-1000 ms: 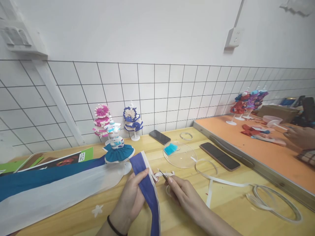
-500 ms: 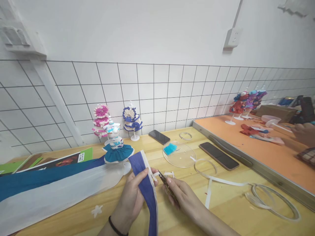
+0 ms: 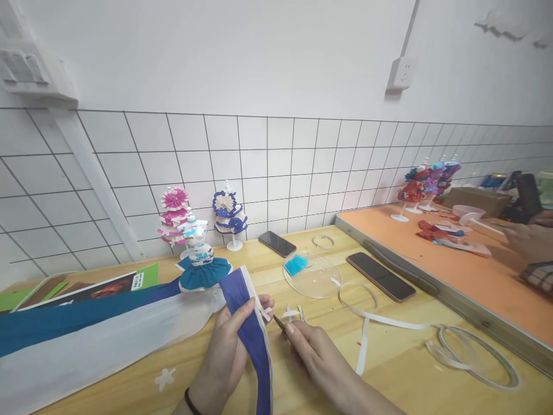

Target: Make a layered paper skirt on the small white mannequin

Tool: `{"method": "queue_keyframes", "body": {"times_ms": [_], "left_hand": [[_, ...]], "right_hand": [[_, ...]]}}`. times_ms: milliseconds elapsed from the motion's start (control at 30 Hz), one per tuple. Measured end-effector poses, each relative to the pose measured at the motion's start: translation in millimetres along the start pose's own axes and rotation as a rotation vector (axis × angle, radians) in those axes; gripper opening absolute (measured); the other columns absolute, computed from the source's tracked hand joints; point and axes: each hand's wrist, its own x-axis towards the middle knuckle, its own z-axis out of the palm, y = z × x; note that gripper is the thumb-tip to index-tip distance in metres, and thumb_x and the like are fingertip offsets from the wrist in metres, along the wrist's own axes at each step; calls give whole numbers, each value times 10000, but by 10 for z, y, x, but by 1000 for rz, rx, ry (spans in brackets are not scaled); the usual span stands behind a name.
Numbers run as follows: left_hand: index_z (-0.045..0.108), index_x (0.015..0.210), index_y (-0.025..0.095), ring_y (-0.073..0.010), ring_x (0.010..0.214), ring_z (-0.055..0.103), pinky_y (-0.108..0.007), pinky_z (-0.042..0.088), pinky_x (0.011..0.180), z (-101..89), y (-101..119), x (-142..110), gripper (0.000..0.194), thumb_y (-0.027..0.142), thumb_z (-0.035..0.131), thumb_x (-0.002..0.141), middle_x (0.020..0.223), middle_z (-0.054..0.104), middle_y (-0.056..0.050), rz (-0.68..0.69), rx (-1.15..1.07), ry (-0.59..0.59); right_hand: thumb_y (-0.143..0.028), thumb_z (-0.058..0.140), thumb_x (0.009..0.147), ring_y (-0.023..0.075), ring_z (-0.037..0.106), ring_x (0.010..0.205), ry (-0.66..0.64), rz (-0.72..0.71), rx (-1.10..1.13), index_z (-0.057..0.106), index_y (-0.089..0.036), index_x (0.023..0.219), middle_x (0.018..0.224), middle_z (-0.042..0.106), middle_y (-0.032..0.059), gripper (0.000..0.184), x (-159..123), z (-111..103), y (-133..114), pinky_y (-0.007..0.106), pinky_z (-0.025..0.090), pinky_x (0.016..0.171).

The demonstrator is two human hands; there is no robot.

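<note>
My left hand [image 3: 231,346] pinches a folded strip of dark blue crepe paper with a white edge [image 3: 250,334], thumb on top, low in the middle of the view. My right hand [image 3: 309,349] is closed round small scissors [image 3: 280,323], whose tip touches the strip's white edge beside my left fingers. Thin white cut strips [image 3: 292,314] curl just beyond the blades. Behind the strip stands a small doll bust with a teal skirt [image 3: 201,262].
Long teal and white crepe sheets [image 3: 86,340] lie at the left. Two paper-dress stands [image 3: 175,216] sit by the tiled wall. Two phones [image 3: 380,276], a clear disc with a blue piece [image 3: 311,271] and white rings [image 3: 470,357] lie to the right. Another person's hand [image 3: 531,239] rests over the orange table.
My head has shifted slightly, so the scene sits a little left and lower. The scissors have moved in closer to the strip's white edge. My left hand keeps its hold.
</note>
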Motion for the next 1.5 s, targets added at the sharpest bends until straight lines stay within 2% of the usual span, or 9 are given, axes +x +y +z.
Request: {"method": "queue_keyframes", "body": {"times_ms": [167, 367, 600, 733, 833, 967, 1033, 1300, 1500], "left_hand": [[674, 745, 110, -176, 762, 644, -296, 494, 776, -33, 6, 33, 79, 182, 642, 743, 749, 712, -71, 27, 12, -14], [660, 751, 88, -174, 736, 653, -259, 509, 727, -53, 71, 77, 60, 127, 619, 730, 734, 703, -89, 45, -54, 98], [653, 732, 85, -149, 700, 648, -235, 508, 708, -107, 117, 144, 109, 101, 551, 767, 711, 693, -90, 41, -83, 156], [651, 704, 94, -145, 664, 640, -243, 505, 693, -122, 52, 114, 109, 104, 559, 760, 672, 683, -75, 14, -85, 142], [652, 678, 95, -161, 646, 631, -258, 501, 659, -64, -13, 39, 81, 141, 611, 731, 647, 675, -74, -35, -73, 50], [666, 682, 107, -167, 678, 624, -277, 491, 702, 22, -74, -62, 97, 197, 647, 716, 669, 679, -66, -96, -43, -138], [671, 688, 107, -170, 693, 622, -284, 487, 718, 28, -93, -79, 113, 211, 645, 726, 684, 681, -66, -93, -16, -169], [663, 808, 111, -170, 722, 623, -316, 505, 704, -72, -139, 9, 131, 217, 662, 731, 853, 690, -90, -102, 37, -34], [651, 777, 137, -138, 616, 614, -262, 500, 621, -64, -123, 15, 119, 207, 700, 694, 718, 692, -45, -100, 51, -10]], "right_hand": [[-540, 265, 907, 116, 405, 490, -19, 32, 67, 425, -196, 620, 497, 398, -44, 475, 14, 3, 1, 222, 299, 503], [-549, 277, 902, 109, 410, 506, -63, -26, 102, 396, -189, 579, 493, 409, -40, 498, 7, -2, -36, 218, 315, 526], [-647, 367, 811, 74, 276, 329, -186, 14, 400, 543, -163, 717, 376, 344, -86, 524, 57, -155, 17, 209, 219, 386], [-573, 627, 679, 55, 229, 397, 14, -40, 455, 342, -217, 594, 442, 284, -111, 464, 146, -272, 27, 200, 211, 416], [-474, 703, 642, 68, 277, 472, 188, -35, 407, 282, -220, 571, 521, 289, -94, 498, 158, -288, -8, 204, 263, 461], [-407, 710, 652, 106, 431, 584, 99, -61, 388, 495, -193, 726, 696, 490, -28, 312, 116, -227, -47, 229, 373, 548], [-405, 699, 658, 121, 480, 585, 38, -50, 369, 528, -184, 744, 694, 545, -9, 293, 110, -197, -47, 251, 409, 567], [-392, 655, 655, 202, 584, 672, 320, 3, 158, 616, -167, 697, 665, 627, 19, 232, 230, -371, 56, 283, 447, 609], [-408, 613, 683, 335, 616, 884, 375, 64, 61, 719, -172, 696, 781, 718, 83, 259, 274, -487, 221, 393, 435, 763]]}}
